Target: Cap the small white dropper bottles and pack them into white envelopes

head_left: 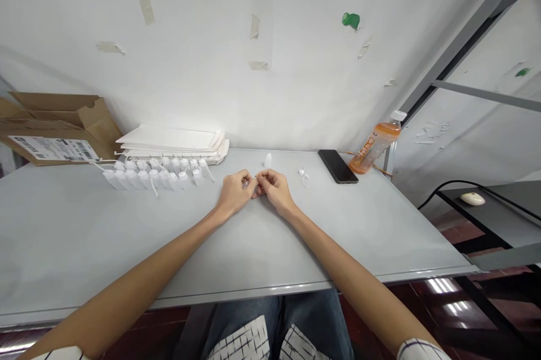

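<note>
My left hand point(233, 192) and my right hand point(274, 189) meet above the middle of the pale grey table point(105, 236). Their fingertips pinch a tiny pale part point(254, 182), too small to make out. Left of my hands stand several small white plastic bottles point(152, 177) in two rows, with thin white cords trailing from them. A single small white bottle point(267, 160) stands just beyond my fingers. Beyond my right hand lies a small white cord piece point(303, 175).
A black smartphone point(337, 166) and an orange drink bottle point(375, 144) sit at the far right of the table. A stack of white cards point(173, 143) and a cardboard box point(59, 126) stand at the far left. A wall rises behind.
</note>
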`<act>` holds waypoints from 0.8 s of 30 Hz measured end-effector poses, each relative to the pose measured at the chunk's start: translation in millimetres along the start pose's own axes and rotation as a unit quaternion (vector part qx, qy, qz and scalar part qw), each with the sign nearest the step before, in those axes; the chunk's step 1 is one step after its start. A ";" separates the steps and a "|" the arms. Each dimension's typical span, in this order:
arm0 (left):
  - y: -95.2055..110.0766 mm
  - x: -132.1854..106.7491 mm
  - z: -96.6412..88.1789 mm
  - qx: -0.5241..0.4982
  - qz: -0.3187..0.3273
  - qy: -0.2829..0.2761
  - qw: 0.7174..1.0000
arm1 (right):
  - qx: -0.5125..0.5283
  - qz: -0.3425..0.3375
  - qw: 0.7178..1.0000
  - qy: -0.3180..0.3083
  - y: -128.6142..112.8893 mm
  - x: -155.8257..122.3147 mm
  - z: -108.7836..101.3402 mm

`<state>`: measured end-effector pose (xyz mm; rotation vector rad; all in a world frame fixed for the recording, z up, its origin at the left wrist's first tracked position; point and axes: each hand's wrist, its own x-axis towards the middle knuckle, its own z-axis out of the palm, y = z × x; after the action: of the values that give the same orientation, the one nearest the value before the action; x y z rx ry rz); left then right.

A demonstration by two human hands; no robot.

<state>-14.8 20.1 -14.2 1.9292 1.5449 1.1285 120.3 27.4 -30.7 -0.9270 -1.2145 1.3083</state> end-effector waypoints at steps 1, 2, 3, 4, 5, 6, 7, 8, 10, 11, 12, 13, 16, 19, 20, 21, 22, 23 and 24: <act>0.5 -0.1 -0.2 -0.001 -0.001 -0.002 1.000 | 0.002 0.000 1.000 0.002 0.0 0.0 0.0; 1.0 -0.1 -0.4 -0.002 -0.002 -0.003 1.000 | 0.004 -0.001 1.000 0.004 0.1 0.0 0.0; 1.6 -0.2 -0.7 -0.003 -0.004 -0.005 1.000 | 0.005 -0.001 1.000 0.005 0.3 0.0 0.0; 2.0 -0.2 -1.0 -0.003 -0.006 -0.006 1.000 | 0.005 -0.001 1.000 0.005 0.4 0.0 0.1; 2.5 -0.2 -1.2 -0.002 -0.006 -0.006 1.000 | 0.004 -0.001 1.000 0.004 0.5 -0.1 0.2; 2.8 -0.3 -1.4 -0.001 -0.006 -0.006 1.000 | 0.002 -0.001 1.000 0.003 0.5 -0.2 0.2; 3.0 -0.3 -1.5 0.000 -0.005 -0.006 1.000 | 0.001 -0.002 1.000 0.003 0.4 -0.3 0.3; 3.2 -0.3 -1.5 0.002 -0.003 -0.005 1.000 | 0.000 -0.003 1.000 0.002 0.3 -0.4 0.5; 3.2 -0.3 -1.4 0.003 0.001 -0.005 1.000 | 0.000 -0.004 1.000 0.001 -0.1 -0.5 0.7; 3.1 -0.3 -1.3 0.002 0.002 -0.006 1.000 | -0.001 -0.005 1.000 0.000 -0.3 -0.6 0.8; 2.9 -0.3 -1.2 0.002 0.003 -0.006 1.000 | -0.002 -0.005 1.000 -0.001 -0.4 -0.6 0.8; 2.8 -0.2 -1.1 0.002 0.004 -0.007 1.000 | -0.005 -0.006 1.000 -0.001 -0.5 -0.6 0.9; 2.1 -0.1 -0.9 0.005 0.005 -0.008 1.000 | -0.014 -0.008 1.000 -0.001 0.0 -0.4 0.8; 1.4 0.2 -0.7 0.010 0.008 -0.008 1.000 | -0.017 -0.011 1.000 0.001 1.2 0.0 0.6; 1.2 0.2 -0.5 0.011 0.009 -0.008 1.000 | -0.017 -0.013 1.000 0.001 1.6 0.2 0.5; 1.1 0.3 -0.4 0.012 0.009 -0.008 1.000 | -0.016 -0.014 1.000 0.002 1.9 0.3 0.5; 0.9 0.3 -0.3 0.012 0.009 -0.009 1.000 | -0.016 -0.015 1.000 0.002 2.1 0.4 0.4; 0.8 0.3 -0.2 0.011 0.009 -0.010 1.000 | -0.015 -0.015 1.000 0.001 2.2 0.4 0.4; 0.7 0.2 -0.1 0.010 0.010 -0.010 1.000 | -0.016 -0.016 1.000 0.000 2.2 0.4 0.4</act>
<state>-14.4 20.2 -13.6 1.9665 1.5370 1.1028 119.5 28.0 -32.7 -0.9265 -1.2486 1.2684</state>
